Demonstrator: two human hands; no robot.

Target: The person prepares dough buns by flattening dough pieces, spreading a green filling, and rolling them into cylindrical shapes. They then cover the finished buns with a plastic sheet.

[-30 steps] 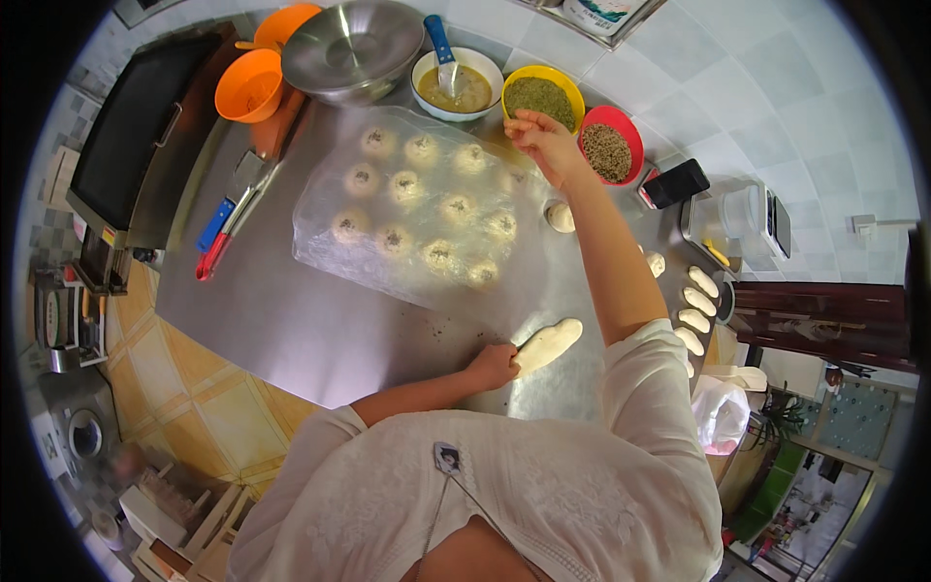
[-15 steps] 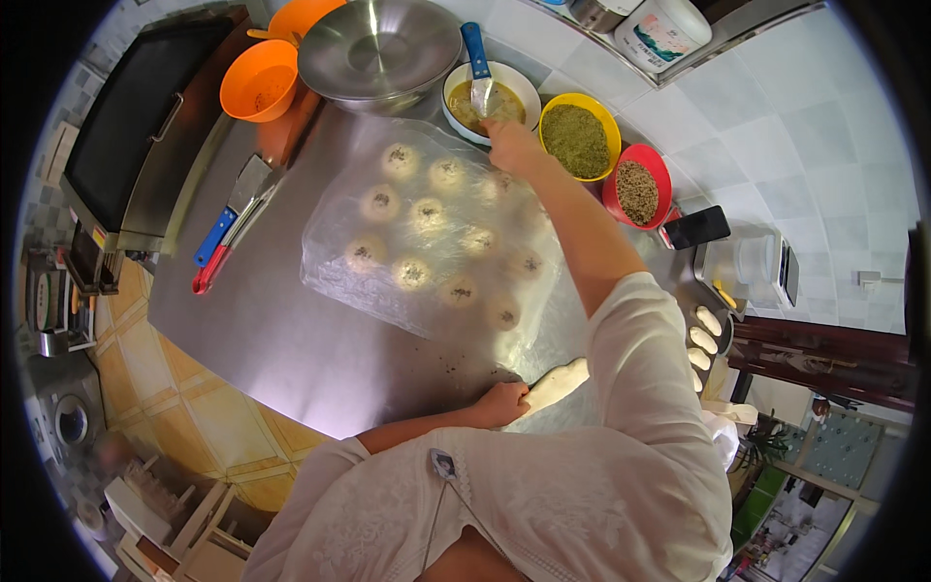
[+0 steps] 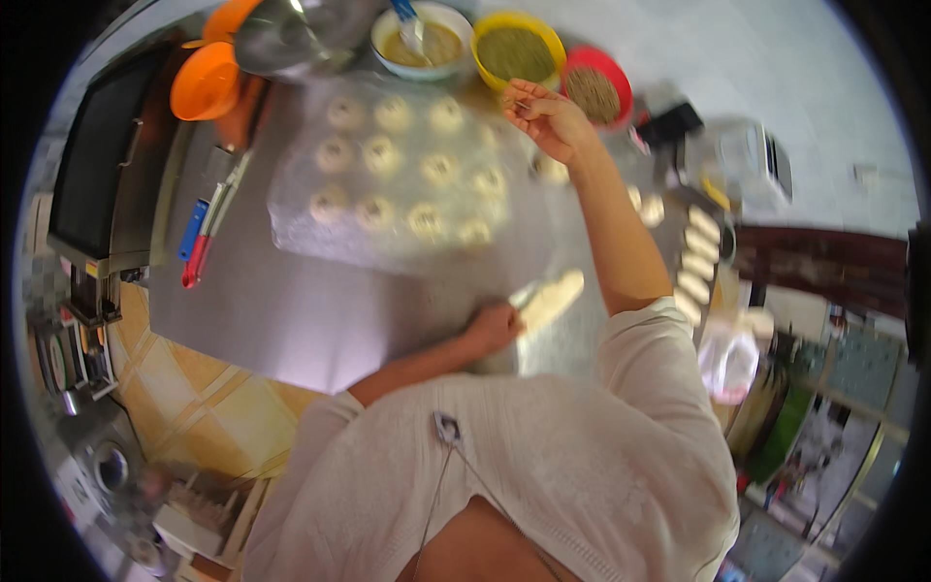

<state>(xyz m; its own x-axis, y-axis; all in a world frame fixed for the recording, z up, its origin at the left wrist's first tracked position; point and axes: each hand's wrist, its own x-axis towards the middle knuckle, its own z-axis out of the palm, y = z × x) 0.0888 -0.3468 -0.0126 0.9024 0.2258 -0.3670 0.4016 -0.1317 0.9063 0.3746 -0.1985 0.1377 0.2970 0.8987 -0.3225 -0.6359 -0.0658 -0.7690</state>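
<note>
My left hand (image 3: 495, 328) is closed at the near-left end of a long, flattened strip of dough (image 3: 551, 303) on the metal table (image 3: 339, 320); its fingertips are partly hidden. My right hand (image 3: 549, 118) is raised beside the yellow bowl of green filling (image 3: 514, 53) and the red bowl of brown grains (image 3: 593, 87). Its fingers curl in toward the thumb, and blur hides what they may hold. To its left, a white bowl of yellowish liquid (image 3: 422, 48) holds a blue-handled scraper (image 3: 411, 29). Round dough pieces (image 3: 380, 153) with dark specks lie under clear plastic sheeting (image 3: 291, 218).
A steel basin (image 3: 301, 39) and an orange bowl (image 3: 206, 85) stand at the far left, near a dark oven (image 3: 102, 160). Blue- and red-handled tools (image 3: 202, 228) lie on the left. Several dough rolls (image 3: 696, 264), a phone (image 3: 669, 124) and a scale (image 3: 776, 155) are at right.
My right hand has left the bowl of liquid and moved right, toward the yellow and red bowls. The view has shifted, showing more dough rolls on the right. My left hand remains at the dough strip.
</note>
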